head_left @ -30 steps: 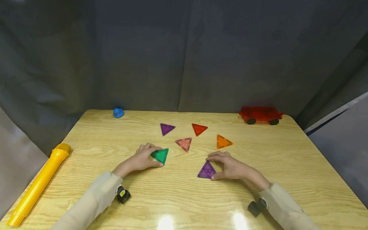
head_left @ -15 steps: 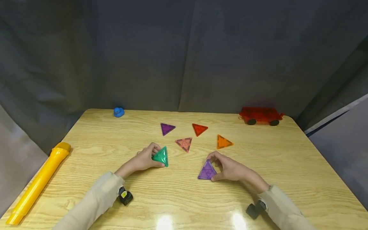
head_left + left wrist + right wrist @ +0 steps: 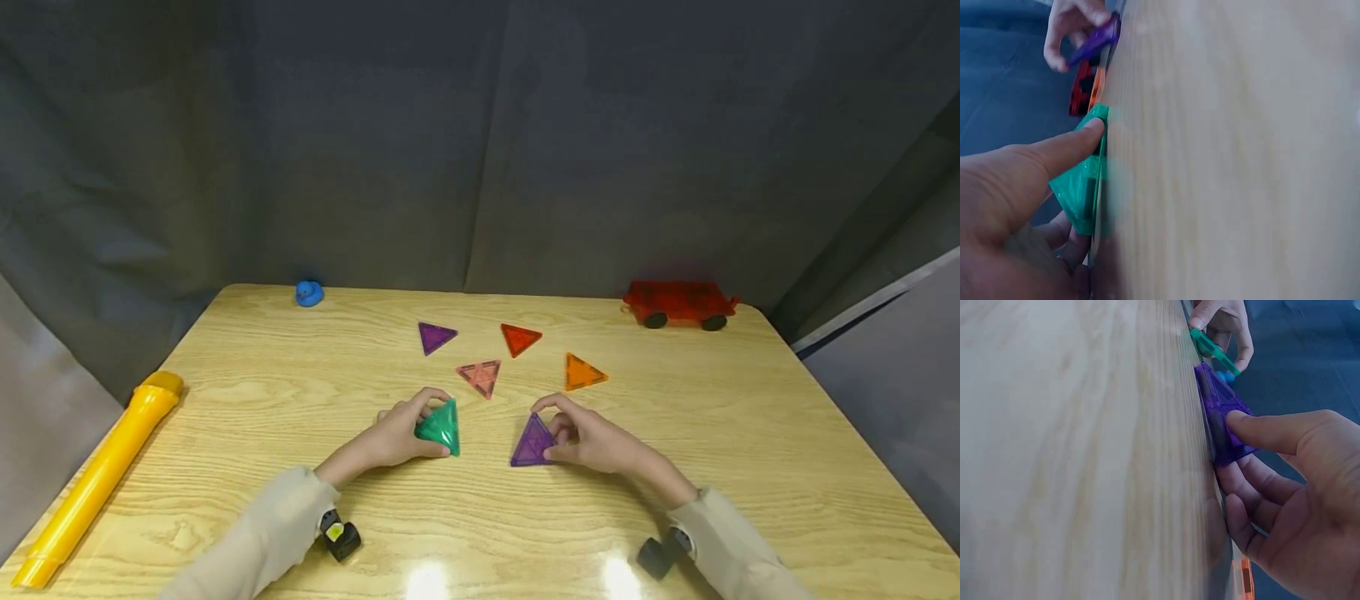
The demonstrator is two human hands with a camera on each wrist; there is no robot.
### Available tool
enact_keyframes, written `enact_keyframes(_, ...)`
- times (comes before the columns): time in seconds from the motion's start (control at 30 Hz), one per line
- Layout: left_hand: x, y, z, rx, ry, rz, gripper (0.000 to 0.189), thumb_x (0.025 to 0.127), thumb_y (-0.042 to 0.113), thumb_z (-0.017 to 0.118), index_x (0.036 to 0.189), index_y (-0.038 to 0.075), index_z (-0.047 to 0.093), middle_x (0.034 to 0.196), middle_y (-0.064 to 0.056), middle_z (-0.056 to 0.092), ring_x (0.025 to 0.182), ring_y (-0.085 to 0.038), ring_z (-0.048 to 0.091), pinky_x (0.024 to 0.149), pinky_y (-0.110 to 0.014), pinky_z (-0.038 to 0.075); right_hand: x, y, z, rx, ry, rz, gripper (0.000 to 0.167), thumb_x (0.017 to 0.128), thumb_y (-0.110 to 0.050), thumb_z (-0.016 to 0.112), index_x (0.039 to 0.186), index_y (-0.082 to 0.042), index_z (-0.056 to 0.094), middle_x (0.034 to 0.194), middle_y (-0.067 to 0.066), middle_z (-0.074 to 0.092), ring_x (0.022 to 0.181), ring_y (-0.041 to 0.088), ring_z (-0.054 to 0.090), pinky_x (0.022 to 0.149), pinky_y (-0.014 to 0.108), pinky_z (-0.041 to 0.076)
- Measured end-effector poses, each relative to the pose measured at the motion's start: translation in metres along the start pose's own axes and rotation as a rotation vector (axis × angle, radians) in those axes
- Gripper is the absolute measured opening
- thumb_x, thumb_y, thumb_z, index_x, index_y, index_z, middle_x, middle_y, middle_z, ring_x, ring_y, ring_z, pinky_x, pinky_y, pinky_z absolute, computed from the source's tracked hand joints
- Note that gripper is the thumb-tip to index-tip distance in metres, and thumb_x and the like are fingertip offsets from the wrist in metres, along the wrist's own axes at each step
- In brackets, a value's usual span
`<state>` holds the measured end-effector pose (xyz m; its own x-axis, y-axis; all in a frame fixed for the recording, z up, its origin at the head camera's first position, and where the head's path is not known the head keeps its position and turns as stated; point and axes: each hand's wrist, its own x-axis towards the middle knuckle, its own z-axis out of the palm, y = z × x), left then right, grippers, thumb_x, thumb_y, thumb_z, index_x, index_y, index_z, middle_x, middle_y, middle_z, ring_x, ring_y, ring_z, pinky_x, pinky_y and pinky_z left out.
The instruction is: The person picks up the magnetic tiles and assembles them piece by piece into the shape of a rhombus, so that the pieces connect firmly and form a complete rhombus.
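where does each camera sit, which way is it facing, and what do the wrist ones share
Head: worn on the head, facing forward and down at the table; left hand, right hand and sleeves show.
Left wrist: on that wrist, facing the green tile in the left hand, right hand beyond.
Right wrist: on that wrist, facing the held purple tile in the right hand, left hand beyond.
Wrist views share: left hand, right hand, green tile, held purple tile, table.
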<state>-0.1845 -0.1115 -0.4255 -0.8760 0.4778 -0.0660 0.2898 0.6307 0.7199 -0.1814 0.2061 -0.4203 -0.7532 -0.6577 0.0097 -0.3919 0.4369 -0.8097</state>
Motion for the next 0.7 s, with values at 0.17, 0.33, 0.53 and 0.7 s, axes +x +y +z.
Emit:
enact_keyframes(0.17,-0.002,0.012,0.010,-0.013,-0.033,0.024,0.067,0.080,0.027,0.078,0.137,0.018,0.044,0.115,-0.010,0.060,0.104,-0.026,0.049,0.086,-0.049,0.029,0.004,-0.003,0.003,0.001,-0.006,0.022,0.053,0.088,-0.001,0.064,0.136,-0.003,0.044,0.092,0.008,0.060,0.075,0.011,0.055,0.067,0.023,0.050)
enact_keyframes(0.33,-0.004,0.018,0.016,-0.002,-0.042,0.043,0.069,0.079,0.028,0.078,0.138,0.019,0.045,0.120,-0.012,0.061,0.105,-0.026,0.049,0.089,-0.050,0.028,0.009,-0.006,0.007,-0.034,-0.014,0.038,0.051,0.090,-0.003,0.062,0.139,-0.004,0.046,0.098,0.008,0.061,0.075,0.011,0.053,0.066,0.023,0.048)
enact_keyframes(0.53,-0.004,0.018,0.019,0.002,-0.038,0.071,0.070,0.079,0.029,0.078,0.140,0.017,0.045,0.122,-0.012,0.062,0.107,-0.028,0.050,0.091,-0.052,0.028,0.013,-0.010,0.012,-0.028,-0.021,0.055,0.052,0.090,-0.004,0.062,0.139,-0.004,0.046,0.100,0.008,0.061,0.078,0.011,0.055,0.069,0.023,0.050)
enact_keyframes(0.7,-0.003,0.018,0.019,0.017,-0.033,0.074,0.070,0.079,0.031,0.078,0.140,0.018,0.046,0.124,-0.012,0.062,0.107,-0.028,0.050,0.090,-0.050,0.029,0.018,-0.013,0.017,-0.018,-0.014,0.036,0.049,0.089,-0.005,0.064,0.135,-0.002,0.048,0.099,0.008,0.061,0.078,0.009,0.054,0.068,0.023,0.049)
